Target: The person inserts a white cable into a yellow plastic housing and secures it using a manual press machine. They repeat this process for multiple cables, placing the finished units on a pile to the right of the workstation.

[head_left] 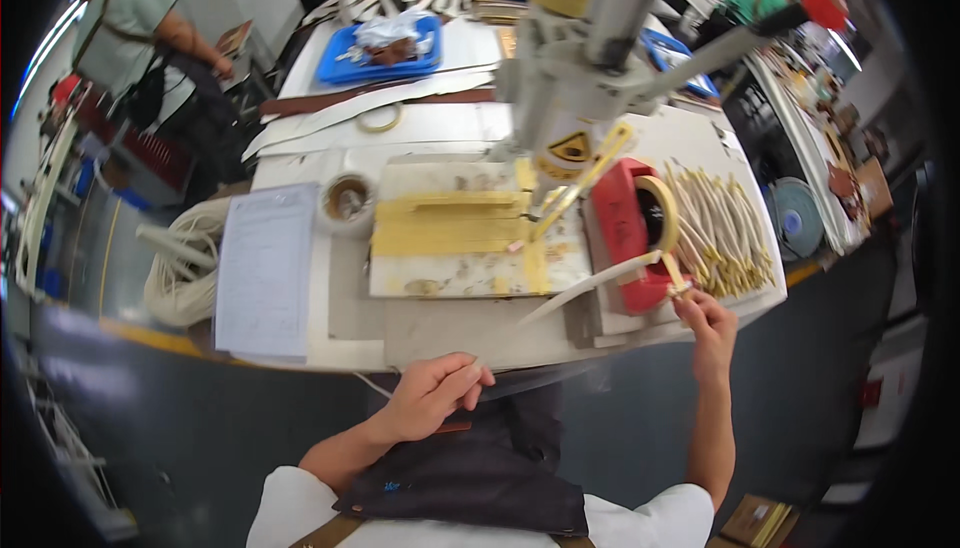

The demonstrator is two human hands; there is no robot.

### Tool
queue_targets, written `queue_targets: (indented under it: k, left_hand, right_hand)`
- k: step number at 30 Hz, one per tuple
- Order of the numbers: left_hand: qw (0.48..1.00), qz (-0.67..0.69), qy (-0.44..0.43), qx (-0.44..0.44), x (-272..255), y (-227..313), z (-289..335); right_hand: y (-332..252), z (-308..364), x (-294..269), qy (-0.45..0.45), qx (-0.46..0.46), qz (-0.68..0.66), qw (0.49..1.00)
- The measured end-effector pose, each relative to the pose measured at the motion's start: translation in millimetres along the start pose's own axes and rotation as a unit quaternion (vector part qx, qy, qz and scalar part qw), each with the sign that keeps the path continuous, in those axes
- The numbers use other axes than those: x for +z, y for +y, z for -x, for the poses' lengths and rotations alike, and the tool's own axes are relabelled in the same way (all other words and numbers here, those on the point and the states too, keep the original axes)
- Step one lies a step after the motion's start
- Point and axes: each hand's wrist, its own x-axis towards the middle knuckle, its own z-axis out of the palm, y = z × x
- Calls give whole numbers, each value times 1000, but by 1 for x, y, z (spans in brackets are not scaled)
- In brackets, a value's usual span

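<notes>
My left hand (pixel 435 396) is closed in front of the table's near edge, its fingers curled round a white cord (pixel 590 290). The cord slants up to the right, blurred near the hand, and its far end lies by the tape. A thin length also shows left of that hand. At the red tape dispenser (pixel 620 233), my right hand (pixel 708 323) pinches the loose end of a strip of yellowish masking tape (pixel 673 270). This strip runs down from the tape roll (pixel 657 210) in the dispenser.
A hand press (pixel 570 98) with a red-knobbed lever stands over a taped white board (pixel 455 273). Taped cords (pixel 720 233) lie bundled at right. Leftward are a cup (pixel 347 200), a paper sheet (pixel 265 273) and coiled cord (pixel 185 268). A blue tray (pixel 335 68) sits behind; a person (pixel 150 43) stands far left.
</notes>
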Motion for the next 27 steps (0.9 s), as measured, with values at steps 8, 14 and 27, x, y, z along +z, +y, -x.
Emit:
queue_targets:
  k: [8,14,27]
  left_hand:
    - [989,-139,-2,42,7,11,4]
    - [987,-140,19,79,21,4,4]
    - [970,-181,33,158,20,5,11]
  right_hand:
    - [-62,73,76,-165,-153,-43,973]
    - [-83,79,149,-327,-164,5,931]
    - [-79,82,164,-299,-149,-4,943]
